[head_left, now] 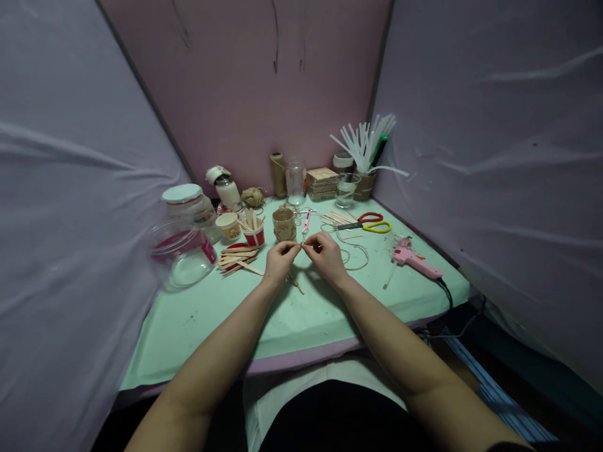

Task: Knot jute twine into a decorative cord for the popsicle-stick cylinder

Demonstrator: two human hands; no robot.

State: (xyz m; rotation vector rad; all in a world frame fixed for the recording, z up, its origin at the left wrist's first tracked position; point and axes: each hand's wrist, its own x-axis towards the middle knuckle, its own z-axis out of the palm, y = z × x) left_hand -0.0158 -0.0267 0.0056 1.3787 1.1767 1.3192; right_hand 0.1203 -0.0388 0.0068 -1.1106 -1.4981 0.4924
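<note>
My left hand (281, 258) and my right hand (326, 252) meet over the middle of the table, thumbs and fingertips pinched together. Between them they grip a length of twine (296, 284), whose knotted or braided end hangs below my left hand. The part inside the fingertips is mostly hidden. Just behind my left hand stands a brown cup-shaped holder (284, 225) with twine trim around it. A pink and white slim tool (307, 221) lies beyond my fingertips. To the right of my right hand, loose twine (360, 258) curls on the cloth.
Scissors (372, 221) and a pink glue gun (417, 260) lie at the right. Craft sticks (238, 258), a red cup of sticks (254, 237) and clear jars (188, 270) sit at the left. Along the back are a twine ball (253, 197), wooden squares (323, 183) and white glue sticks (362, 141).
</note>
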